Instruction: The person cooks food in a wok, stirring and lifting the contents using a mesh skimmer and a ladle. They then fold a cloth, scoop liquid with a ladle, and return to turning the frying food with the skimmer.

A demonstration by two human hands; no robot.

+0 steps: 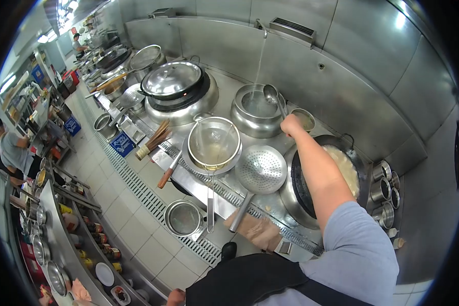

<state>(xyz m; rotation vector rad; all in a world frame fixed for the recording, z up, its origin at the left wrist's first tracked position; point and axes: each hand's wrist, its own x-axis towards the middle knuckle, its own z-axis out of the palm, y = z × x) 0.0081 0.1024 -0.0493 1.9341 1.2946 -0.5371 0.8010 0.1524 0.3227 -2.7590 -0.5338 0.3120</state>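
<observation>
Brown stick brush [154,139] on the counter edge, far left. Left hand [176,297] barely pokes in at the bottom, so I can't tell how its fingers sit. Next, a round silver water pot [254,125], a long-handled steel ladle [271,93] at its rim, right hand [292,125] curled around the handle, then a black wok [362,167] with pale stuff inside.
</observation>
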